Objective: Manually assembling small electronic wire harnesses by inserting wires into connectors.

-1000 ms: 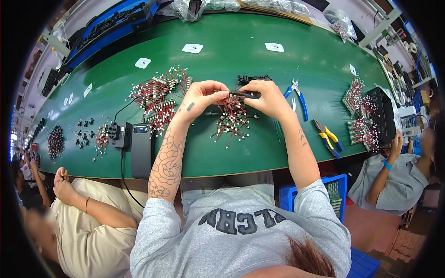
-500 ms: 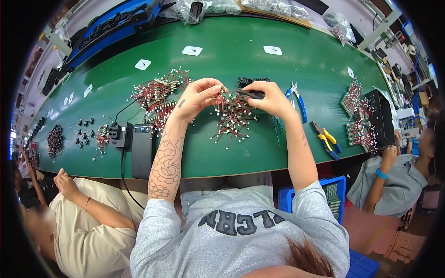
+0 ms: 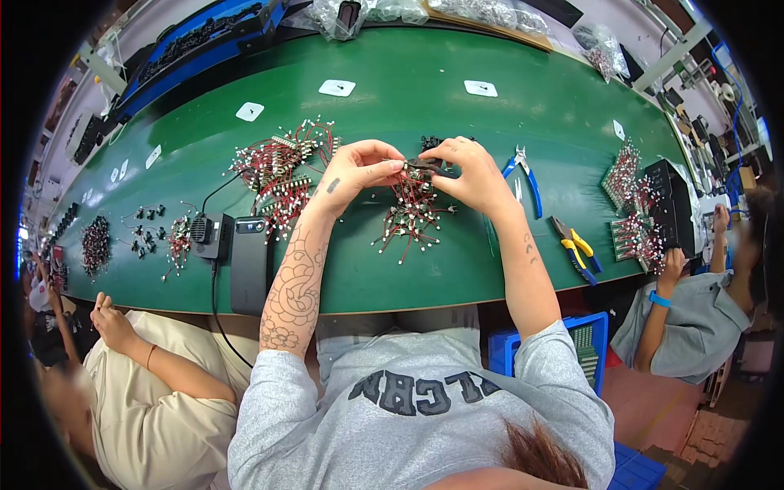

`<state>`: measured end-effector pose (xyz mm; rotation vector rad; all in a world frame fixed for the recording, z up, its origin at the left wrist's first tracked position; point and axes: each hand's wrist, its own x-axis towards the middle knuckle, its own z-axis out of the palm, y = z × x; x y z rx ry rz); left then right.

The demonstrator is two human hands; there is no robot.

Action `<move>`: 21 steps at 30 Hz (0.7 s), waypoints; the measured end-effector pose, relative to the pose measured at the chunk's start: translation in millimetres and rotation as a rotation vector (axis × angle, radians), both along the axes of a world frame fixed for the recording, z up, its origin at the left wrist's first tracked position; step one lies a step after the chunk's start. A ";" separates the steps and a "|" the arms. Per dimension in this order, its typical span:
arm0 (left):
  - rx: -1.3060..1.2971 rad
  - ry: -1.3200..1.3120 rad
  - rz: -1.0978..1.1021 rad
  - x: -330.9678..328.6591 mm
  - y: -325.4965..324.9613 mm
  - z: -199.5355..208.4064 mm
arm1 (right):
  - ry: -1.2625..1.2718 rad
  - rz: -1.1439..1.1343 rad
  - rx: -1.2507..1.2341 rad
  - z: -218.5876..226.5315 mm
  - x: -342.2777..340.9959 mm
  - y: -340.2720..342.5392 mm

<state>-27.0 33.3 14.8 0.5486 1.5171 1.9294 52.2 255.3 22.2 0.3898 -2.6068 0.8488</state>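
Observation:
My left hand (image 3: 359, 175) is closed in a pinch over the middle of the bench. A small wired part (image 3: 403, 169) shows at its fingertips, mostly hidden by the fingers. Facing it, my right hand (image 3: 471, 175) is closed round a dark slender tool (image 3: 425, 166), whose tip reaches toward the left fingertips. Just below both hands lies a heap of red and black wires with white connectors (image 3: 408, 220). Behind my right fingers sits a cluster of black parts (image 3: 430, 142), partly covered.
Left of my hands are piles of wired boards (image 3: 282, 163), a dark box-shaped device (image 3: 250, 265) and a corded black unit (image 3: 211, 237). Blue-handled cutters (image 3: 529, 184) and yellow-blue pliers (image 3: 575, 249) lie right. Co-workers sit on both sides; a blue crate (image 3: 600, 351) stands below the edge.
My right hand has turned and drawn slightly left, bringing the dark tool level between both hands. Red wires at my left fingertips show less. The co-worker at right has raised a hand.

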 end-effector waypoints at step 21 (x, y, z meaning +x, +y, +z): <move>0.124 -0.103 -0.249 -12.1 -10.9 -5.1 | -0.523 0.113 -0.480 10.0 0.2 7.6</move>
